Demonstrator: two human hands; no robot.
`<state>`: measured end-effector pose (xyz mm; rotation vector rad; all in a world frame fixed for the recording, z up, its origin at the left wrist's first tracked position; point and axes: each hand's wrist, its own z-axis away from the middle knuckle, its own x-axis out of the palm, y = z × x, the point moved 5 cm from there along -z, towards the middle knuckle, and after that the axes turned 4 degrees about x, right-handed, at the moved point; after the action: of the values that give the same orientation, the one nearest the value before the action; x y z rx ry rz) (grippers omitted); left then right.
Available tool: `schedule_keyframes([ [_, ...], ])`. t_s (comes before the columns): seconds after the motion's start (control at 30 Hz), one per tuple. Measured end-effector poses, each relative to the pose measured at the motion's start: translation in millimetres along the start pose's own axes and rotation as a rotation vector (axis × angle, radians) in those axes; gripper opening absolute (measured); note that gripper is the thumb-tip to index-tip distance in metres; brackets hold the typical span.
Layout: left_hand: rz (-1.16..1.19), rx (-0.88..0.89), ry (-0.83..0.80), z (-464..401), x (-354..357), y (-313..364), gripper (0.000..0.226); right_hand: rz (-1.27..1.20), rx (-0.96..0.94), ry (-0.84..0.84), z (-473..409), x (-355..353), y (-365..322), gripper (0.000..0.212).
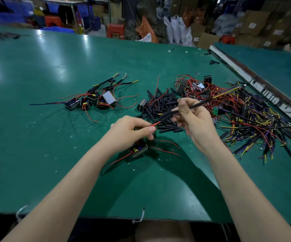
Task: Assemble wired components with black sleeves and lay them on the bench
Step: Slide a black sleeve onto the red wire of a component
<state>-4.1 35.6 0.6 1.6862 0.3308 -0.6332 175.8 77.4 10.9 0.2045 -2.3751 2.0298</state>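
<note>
My left hand (132, 127) pinches the tip of a red wire (156, 123) that leads from a small black boxed component (138, 148) hanging under the hand just above the green bench (36, 137). My right hand (192, 116) grips a black sleeve (169, 114) together with a thin black sleeved lead (200, 103) ending in a yellow wire. The sleeve's open end points at the red wire tip, a short gap away. A heap of loose black sleeves (160, 105) lies behind both hands.
Several finished components with sleeved wires (95, 100) lie at the middle left. A tangle of red, yellow and purple wires with black boxes (246, 116) covers the right side. A metal rail (256, 84) divides the bench from another one. Boxes and stools stand beyond the far edge.
</note>
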Motion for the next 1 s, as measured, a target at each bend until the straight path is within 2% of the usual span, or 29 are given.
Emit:
schedule_keyframes([
  [0.1, 0.033, -0.016, 0.095, 3, -5, -4, 0.023, 0.026, 0.004, -0.036, -2, 10, -4, 0.014],
  [0.2, 0.082, -0.009, 0.110, 5, -10, -6, 0.021, 0.034, -0.013, -0.072, -3, 21, -10, 0.020],
  [0.3, 0.132, -0.006, 0.150, 5, -15, -8, 0.018, 0.079, 0.008, -0.114, -3, 33, -8, 0.014],
  [0.57, 0.150, -0.025, 0.266, 7, -30, -9, 0.022, 0.081, 0.036, -0.082, -8, 56, -8, 0.013],
  [0.83, 0.197, -0.086, 0.344, 1, -47, -16, 0.027, -0.055, 0.094, -0.049, -27, 84, -3, 0.020],
  [1.0, 0.166, -0.110, 0.420, -5, -58, -23, 0.024, 0.054, 0.153, -0.062, -46, 95, -2, 0.022],
])
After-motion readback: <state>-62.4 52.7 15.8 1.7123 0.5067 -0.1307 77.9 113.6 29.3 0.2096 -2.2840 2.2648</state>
